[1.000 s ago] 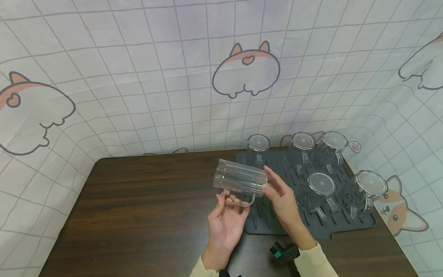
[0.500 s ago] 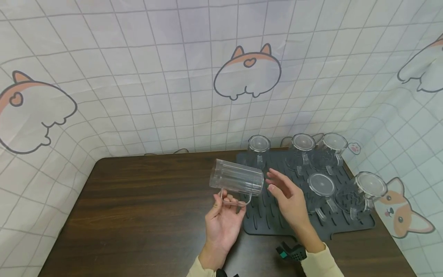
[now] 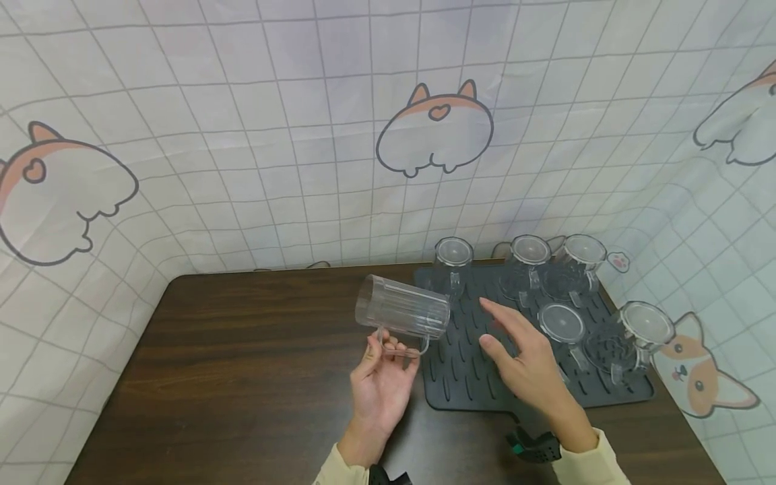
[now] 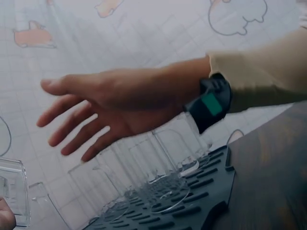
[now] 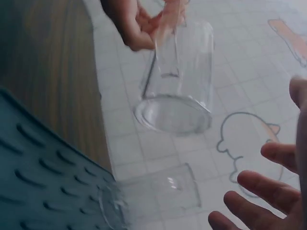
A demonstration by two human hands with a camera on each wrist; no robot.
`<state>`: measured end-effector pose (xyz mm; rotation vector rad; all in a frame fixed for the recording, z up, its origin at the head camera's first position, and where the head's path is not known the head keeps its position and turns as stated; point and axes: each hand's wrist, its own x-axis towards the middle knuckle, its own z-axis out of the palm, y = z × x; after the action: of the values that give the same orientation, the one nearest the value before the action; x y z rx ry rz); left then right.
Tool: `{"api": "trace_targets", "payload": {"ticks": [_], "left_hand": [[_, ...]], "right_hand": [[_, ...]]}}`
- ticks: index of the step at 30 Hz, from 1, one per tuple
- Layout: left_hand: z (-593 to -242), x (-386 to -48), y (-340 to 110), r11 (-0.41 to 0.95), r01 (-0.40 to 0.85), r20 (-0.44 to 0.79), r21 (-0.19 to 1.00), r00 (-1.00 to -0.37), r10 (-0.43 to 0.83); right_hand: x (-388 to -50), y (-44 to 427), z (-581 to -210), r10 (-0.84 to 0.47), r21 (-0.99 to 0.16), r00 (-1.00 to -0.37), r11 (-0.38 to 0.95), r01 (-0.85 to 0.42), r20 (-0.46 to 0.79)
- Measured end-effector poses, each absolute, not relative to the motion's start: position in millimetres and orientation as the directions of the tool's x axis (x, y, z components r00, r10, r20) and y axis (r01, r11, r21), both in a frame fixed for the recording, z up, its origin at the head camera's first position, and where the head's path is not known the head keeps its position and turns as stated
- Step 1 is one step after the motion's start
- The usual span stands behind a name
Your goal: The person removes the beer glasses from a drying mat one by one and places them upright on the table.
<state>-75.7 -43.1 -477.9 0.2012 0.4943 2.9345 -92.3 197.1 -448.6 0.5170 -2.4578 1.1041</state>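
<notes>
A clear glass mug (image 3: 403,307) lies sideways in the air, its mouth to the left and its handle underneath. My left hand (image 3: 380,391), palm up, holds that handle with curled fingers. To the right, my right hand (image 3: 533,360) hangs over the dark mat with fingers spread, touching nothing. In the right wrist view the mug (image 5: 177,81) is gripped at its handle by the left hand (image 5: 132,24), apart from the right hand's fingers (image 5: 268,191). The left wrist view shows the right hand (image 4: 120,98) with fingers extended and only a bit of the left hand (image 4: 5,215).
A dark ridged mat (image 3: 461,377) lies on the right of the wooden table (image 3: 242,377). Several upside-down glass mugs stand on it, one at the back left (image 3: 453,259) and one at the right (image 3: 645,327). A patterned cloth wall (image 3: 273,168) stands behind.
My right hand has let go of the mug's base end and moved right and slightly down. My left hand has shifted a little left with the mug.
</notes>
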Motion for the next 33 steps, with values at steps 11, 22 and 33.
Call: {"api": "trace_targets", "payload": {"ticks": [11,22,33], "left_hand": [[-476,-77,-53,-0.900,-0.100,0.073,0.423,-0.987,0.144],[-478,-84,-65,-0.844,-0.009,0.116,0.535,-0.990,0.084],[-483,-90,-74,-0.795,0.035,0.140,0.605,-0.988,0.064]], "right_hand": [[-87,227,-430,-0.312,-0.433,-0.795,0.705,-0.561,0.521],[-82,254,-430,-0.382,-0.267,-0.773,0.783,-0.562,0.507],[-73,288,-424,-0.380,-0.189,-0.802,0.841,-0.507,0.462]]}}
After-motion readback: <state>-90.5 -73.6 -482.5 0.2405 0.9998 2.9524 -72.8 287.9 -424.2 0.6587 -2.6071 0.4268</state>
